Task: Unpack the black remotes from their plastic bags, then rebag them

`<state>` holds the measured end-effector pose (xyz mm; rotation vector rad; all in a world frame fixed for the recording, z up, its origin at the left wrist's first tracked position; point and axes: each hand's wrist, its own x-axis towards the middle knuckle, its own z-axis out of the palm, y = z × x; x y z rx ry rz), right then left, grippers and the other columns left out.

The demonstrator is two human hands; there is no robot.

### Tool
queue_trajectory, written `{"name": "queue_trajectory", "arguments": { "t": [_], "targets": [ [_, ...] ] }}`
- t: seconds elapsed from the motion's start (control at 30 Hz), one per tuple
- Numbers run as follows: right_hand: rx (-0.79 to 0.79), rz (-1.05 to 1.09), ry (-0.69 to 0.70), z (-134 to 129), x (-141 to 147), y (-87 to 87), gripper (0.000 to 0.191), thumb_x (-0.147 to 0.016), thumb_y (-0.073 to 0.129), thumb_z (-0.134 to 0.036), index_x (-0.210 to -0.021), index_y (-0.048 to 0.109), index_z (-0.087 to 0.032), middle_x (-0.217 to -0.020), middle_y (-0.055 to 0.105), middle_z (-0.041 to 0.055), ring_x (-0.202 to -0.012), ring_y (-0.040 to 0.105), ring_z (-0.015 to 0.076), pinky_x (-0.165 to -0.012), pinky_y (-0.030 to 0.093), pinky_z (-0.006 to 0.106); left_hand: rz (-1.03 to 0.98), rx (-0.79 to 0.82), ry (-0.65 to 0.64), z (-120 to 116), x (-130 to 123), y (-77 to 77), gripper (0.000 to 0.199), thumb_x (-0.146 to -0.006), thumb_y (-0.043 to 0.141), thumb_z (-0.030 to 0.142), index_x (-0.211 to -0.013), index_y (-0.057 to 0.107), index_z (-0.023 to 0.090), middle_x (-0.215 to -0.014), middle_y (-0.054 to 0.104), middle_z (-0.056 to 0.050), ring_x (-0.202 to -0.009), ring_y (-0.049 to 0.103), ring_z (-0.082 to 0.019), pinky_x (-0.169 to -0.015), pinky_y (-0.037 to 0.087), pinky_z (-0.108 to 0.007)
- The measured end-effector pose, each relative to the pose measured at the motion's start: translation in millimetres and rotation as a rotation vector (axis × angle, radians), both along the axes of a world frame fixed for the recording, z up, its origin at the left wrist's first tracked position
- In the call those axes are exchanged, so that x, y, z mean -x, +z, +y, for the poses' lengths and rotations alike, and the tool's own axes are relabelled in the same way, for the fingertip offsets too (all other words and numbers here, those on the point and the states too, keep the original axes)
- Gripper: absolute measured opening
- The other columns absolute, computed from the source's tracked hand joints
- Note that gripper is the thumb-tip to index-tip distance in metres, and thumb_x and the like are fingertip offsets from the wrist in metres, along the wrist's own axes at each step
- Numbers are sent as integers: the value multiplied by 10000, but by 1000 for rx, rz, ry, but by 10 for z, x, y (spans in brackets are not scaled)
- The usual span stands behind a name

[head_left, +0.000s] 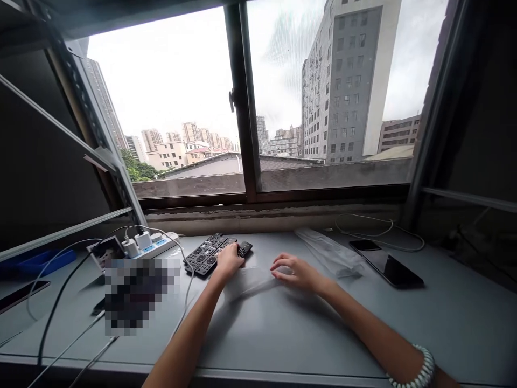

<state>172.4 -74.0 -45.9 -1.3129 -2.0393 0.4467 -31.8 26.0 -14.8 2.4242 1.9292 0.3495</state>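
Observation:
Several black remote controls (202, 256) lie side by side on the grey desk, left of centre. My left hand (229, 260) is closed over the right end of the group, its fingers on a remote control (244, 249); the fingertips are partly hidden. Between my hands lies a clear plastic bag (248, 283), its near part under my left wrist. My right hand (298, 274) hovers at the bag's right end, fingers curved and apart from the thumb, with nothing plainly held. Beyond it lie more clear plastic bags (329, 250).
A dark phone (388, 264) and a white cable (404, 237) lie at the right. A white power strip (151, 247) with plugs and cables stands at the left, near a blue tray (44, 262) and another phone (24, 296). Metal shelf posts flank the window.

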Motion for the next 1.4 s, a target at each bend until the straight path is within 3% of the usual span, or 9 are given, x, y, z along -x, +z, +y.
{"name": "queue_trajectory", "arguments": {
  "t": [0.13,0.27,0.4,0.53,0.77,0.97,1.07,1.23,1.4],
  "targets": [
    [52,161,-164,58,-32,-12,339,-867,455,-436,-997,674,-214,-972,661,62,-783,622,183,-741,477,312,-118,-315,-78,-2,-13,53,463,-793,578,161,-1243,468,164,-1074,558,-108,-1004,539,-265,-819,444,-335],
    [62,450,-259,110,-13,-10,493,-843,439,-537,-1137,580,-167,-956,646,83,-700,641,173,-641,510,295,-221,-645,-407,-105,-168,68,549,-806,578,136,-1312,384,224,-1083,541,-80,-1006,519,-252,-862,443,-371],
    [46,776,-283,105,-23,97,587,-794,479,-587,-1179,514,-145,-866,647,72,-570,644,160,-410,480,227,-165,-634,-766,-312,-403,-54,541,-851,550,166,-1340,334,249,-1133,529,-69,-1014,516,-228,-881,443,-368],
    [97,765,-195,66,-123,194,461,-745,582,-541,-921,635,-118,-682,639,50,-473,620,160,-311,430,201,-123,-596,-927,-444,-553,-194,509,-890,493,179,-1356,299,247,-1205,507,-80,-1088,490,-232,-928,422,-387],
    [209,819,-8,103,-180,83,407,-751,624,-496,-945,616,-139,-829,674,82,-630,675,193,-390,505,219,-208,-552,-882,-386,-522,-190,539,-877,529,213,-1357,290,266,-1201,506,-72,-1083,489,-233,-941,405,-389],
    [116,983,-382,157,-192,62,348,-737,639,-436,-949,610,-161,-886,660,83,-601,664,186,-404,518,248,-399,-602,-820,-417,-513,-184,817,-749,675,383,-1387,194,217,-1317,388,-135,-1207,387,-278,-999,347,-430],
    [43,1043,-630,168,-303,46,360,-738,604,-488,-907,591,-171,-936,647,104,-607,666,190,-423,523,263,-418,-476,-803,-426,-511,-248,922,-724,678,479,-1410,129,199,-1370,319,-162,-1261,325,-296,-1021,324,-465],
    [15,1036,-838,172,-446,7,435,-740,557,-538,-960,593,-164,-839,660,119,-680,679,235,-486,543,305,-124,-40,-773,-410,-512,-400,734,-775,583,589,-1384,296,295,-1418,292,-124,-1315,260,-335,-1030,290,-536],
    [18,955,-818,104,-379,99,471,-784,465,-523,-1069,572,-163,-864,681,146,-684,680,260,-516,549,364,-82,-118,-779,-374,-505,-419,387,-853,561,430,-1204,554,265,-1321,444,-98,-1256,370,-287,-1017,342,-451]
  ]
}}
